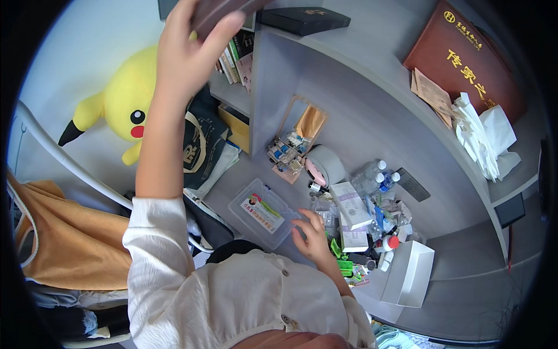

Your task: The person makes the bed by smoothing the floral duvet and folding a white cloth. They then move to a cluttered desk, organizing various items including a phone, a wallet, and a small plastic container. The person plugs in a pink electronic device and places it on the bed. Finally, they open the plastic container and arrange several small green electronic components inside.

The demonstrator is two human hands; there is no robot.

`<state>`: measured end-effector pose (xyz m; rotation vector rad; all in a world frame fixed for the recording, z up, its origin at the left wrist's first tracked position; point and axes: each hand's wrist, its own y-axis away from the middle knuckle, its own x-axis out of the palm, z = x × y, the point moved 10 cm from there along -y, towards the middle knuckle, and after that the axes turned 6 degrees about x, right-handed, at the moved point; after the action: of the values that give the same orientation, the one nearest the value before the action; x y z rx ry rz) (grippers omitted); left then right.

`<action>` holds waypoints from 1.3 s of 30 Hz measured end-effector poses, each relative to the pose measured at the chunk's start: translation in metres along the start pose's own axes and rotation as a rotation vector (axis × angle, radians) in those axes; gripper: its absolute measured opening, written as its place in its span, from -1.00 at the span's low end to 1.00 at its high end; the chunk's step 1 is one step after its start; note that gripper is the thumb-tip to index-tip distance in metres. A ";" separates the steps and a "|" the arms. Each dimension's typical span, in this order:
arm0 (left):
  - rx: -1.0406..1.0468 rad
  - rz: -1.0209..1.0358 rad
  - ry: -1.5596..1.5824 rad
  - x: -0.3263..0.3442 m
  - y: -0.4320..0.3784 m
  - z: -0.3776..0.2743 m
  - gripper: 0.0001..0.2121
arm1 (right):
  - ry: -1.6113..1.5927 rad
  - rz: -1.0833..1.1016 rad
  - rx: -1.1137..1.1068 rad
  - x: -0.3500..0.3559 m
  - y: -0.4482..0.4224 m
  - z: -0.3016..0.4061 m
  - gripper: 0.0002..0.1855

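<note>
My left hand (pixel 185 48) is raised at the top of the view, with its thumb and fingers around a dark brown object (pixel 218 13); the picture's edge cuts this object off. Lower down, my right hand (pixel 311 235) is spread over the desk beside a clear plastic box (pixel 261 213) with a printed label under its lid. Its fingertips are close to the box's right edge; whether they touch it cannot be told. Just right of that hand are white and purple cartons (pixel 351 207) and green plastic pieces (pixel 344 266).
A dark box (pixel 305 21) and a brown folder (pixel 466 61) lie on the upper shelf. Plastic bottles (pixel 368 176), a tape roll (pixel 329 163), a clear organiser (pixel 285 155) and an open white box (pixel 409 275) stand on the desk. A yellow plush toy (pixel 124 96) is at left.
</note>
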<state>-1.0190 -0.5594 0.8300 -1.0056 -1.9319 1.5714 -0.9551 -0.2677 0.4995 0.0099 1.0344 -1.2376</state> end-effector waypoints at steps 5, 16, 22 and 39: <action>-0.055 0.070 -0.254 0.061 -0.081 0.003 -0.58 | 0.009 -0.056 0.145 -0.019 0.040 -0.012 -0.78; -0.155 0.547 -0.792 0.139 -0.078 0.035 -0.52 | 0.061 -0.143 0.325 -0.027 0.118 -0.040 -0.75; 0.016 0.461 -0.755 0.144 -0.054 0.013 -0.49 | 0.089 -0.104 0.362 -0.029 0.112 -0.033 -0.75; 0.156 0.498 0.028 0.203 0.231 0.052 -0.77 | 0.132 -0.070 0.402 -0.027 0.118 -0.031 -0.80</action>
<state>-1.1271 -0.4172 0.5747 -1.5092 -1.5818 1.9200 -0.8824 -0.1851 0.4393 0.3724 0.8888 -1.5081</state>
